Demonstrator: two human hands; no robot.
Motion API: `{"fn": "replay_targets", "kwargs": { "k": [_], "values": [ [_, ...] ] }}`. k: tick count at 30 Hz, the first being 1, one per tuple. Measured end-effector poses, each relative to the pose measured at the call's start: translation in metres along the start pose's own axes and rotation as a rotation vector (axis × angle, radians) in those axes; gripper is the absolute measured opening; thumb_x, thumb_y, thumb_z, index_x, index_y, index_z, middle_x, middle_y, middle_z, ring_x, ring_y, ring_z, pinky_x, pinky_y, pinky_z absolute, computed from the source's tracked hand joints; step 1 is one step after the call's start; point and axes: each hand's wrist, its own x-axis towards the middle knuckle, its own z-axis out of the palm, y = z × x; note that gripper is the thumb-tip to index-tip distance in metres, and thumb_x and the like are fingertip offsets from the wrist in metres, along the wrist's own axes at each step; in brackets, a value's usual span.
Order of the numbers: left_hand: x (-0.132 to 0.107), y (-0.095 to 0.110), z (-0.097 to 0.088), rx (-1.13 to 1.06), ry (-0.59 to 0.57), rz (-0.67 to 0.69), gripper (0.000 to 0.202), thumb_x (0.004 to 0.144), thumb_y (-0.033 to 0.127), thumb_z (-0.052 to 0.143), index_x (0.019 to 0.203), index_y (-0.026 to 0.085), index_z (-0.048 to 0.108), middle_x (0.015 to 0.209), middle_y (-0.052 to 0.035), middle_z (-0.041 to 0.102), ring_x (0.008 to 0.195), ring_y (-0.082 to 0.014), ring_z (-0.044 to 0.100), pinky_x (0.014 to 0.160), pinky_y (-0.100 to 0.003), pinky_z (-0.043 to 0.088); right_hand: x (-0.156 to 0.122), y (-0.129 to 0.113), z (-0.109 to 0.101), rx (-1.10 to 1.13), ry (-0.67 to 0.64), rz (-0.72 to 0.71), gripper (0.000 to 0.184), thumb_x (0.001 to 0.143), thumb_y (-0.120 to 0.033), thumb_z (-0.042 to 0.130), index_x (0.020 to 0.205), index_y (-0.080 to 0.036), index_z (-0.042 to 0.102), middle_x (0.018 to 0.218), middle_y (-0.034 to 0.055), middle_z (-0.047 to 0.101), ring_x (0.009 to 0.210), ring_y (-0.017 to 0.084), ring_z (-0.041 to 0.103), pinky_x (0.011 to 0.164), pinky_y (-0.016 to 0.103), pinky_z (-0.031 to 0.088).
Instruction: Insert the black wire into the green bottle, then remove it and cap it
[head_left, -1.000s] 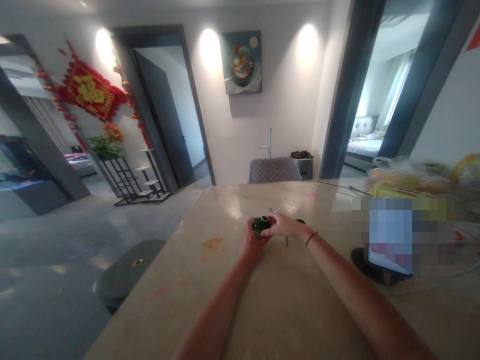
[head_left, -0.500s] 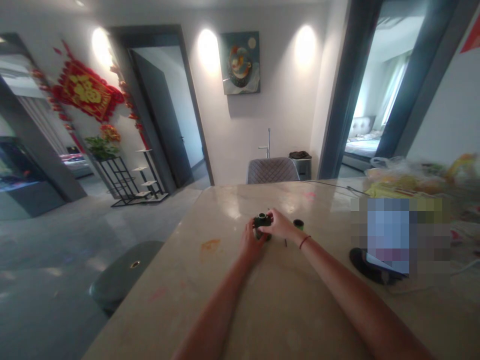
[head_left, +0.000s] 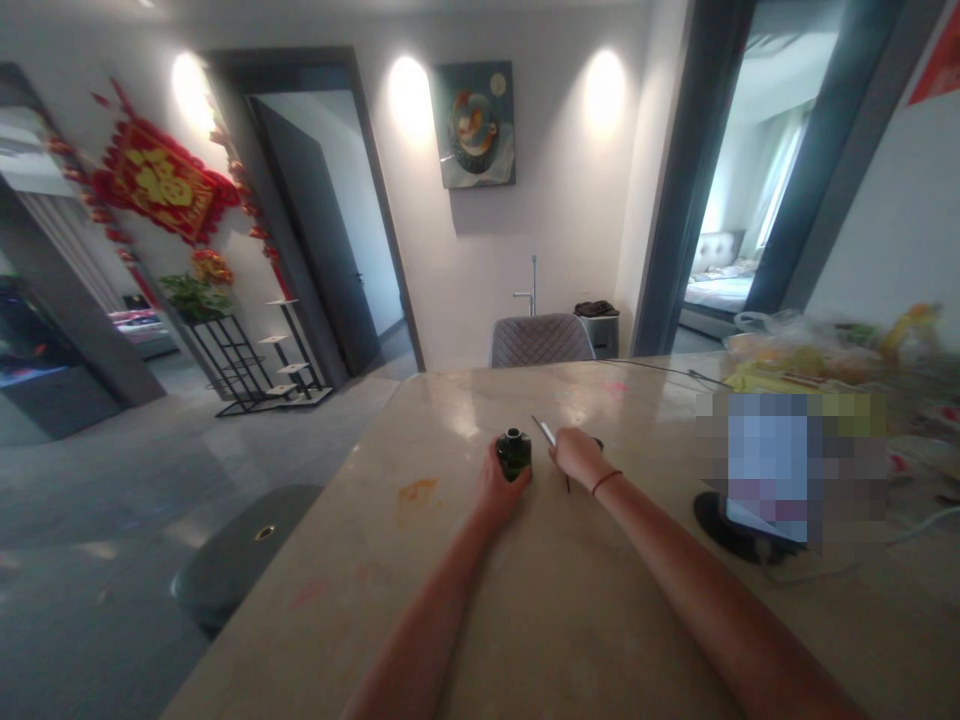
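Note:
A small dark green bottle [head_left: 514,453] with an open round mouth stands on the beige marble table [head_left: 570,600]. My left hand [head_left: 495,485] is wrapped round its lower left side. Just to its right, my right hand [head_left: 576,456] is closed on a thin pen-like stick [head_left: 545,432], whose light tip points up and left toward the bottle. A small dark cap [head_left: 596,442] lies on the table just behind my right hand, mostly hidden by it.
At the right stand a blurred-out device on a black round base [head_left: 731,520] and a pile of bags and packets [head_left: 817,350]. A grey chair [head_left: 541,340] faces the table's far end; a dark stool [head_left: 240,565] stands at the left. An orange stain [head_left: 418,490] marks the tabletop.
My right hand left the bottle's mouth, moved a little right and now holds the thin stick. The bottle's mouth now shows open. My left hand stayed on the bottle.

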Motion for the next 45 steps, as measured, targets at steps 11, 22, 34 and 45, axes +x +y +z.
{"fn": "replay_targets", "kwargs": {
  "k": [11, 22, 34, 45],
  "values": [
    [0.007, -0.007, 0.002, -0.115, 0.098, -0.124, 0.058, 0.053, 0.038, 0.073, 0.102, 0.017, 0.050, 0.102, -0.0088, 0.055, 0.089, -0.0196, 0.055, 0.081, -0.036, 0.043, -0.010, -0.007, -0.001, -0.130, -0.131, 0.011, 0.028, 0.071, -0.012, 0.054, 0.098, -0.008, 0.064, 0.098, 0.0209, 0.064, 0.093, 0.027, 0.061, 0.074, 0.033, 0.047],
    [0.010, -0.013, 0.001, -0.024, 0.139, -0.137, 0.051, 0.061, 0.038, 0.068, 0.105, 0.017, 0.054, 0.102, -0.0099, 0.057, 0.089, -0.0203, 0.057, 0.081, -0.037, 0.044, 0.005, 0.008, 0.000, 0.046, -0.097, -0.006, 0.027, 0.061, -0.026, 0.064, 0.081, -0.008, 0.067, 0.080, 0.0162, 0.067, 0.073, 0.022, 0.064, 0.057, 0.024, 0.045],
    [0.009, -0.014, 0.002, -0.184, 0.100, -0.161, 0.034, 0.067, 0.027, 0.064, 0.098, 0.019, 0.053, 0.105, -0.0089, 0.060, 0.085, -0.0179, 0.061, 0.075, -0.034, 0.048, 0.010, 0.014, -0.042, 1.151, -0.197, -0.017, 0.023, 0.077, -0.018, 0.041, 0.077, -0.011, 0.063, 0.066, 0.0072, 0.066, 0.052, 0.010, 0.059, 0.052, 0.021, 0.048],
    [0.009, -0.019, 0.005, -0.170, 0.089, -0.151, 0.034, 0.068, 0.023, 0.063, 0.099, 0.017, 0.051, 0.106, -0.0106, 0.059, 0.086, -0.0177, 0.062, 0.077, -0.035, 0.048, -0.002, 0.016, -0.068, 0.661, 0.421, -0.239, 0.038, 0.081, -0.044, 0.044, 0.066, -0.014, 0.061, 0.055, 0.0031, 0.060, 0.049, 0.012, 0.054, 0.051, 0.022, 0.040]
  ]
}}
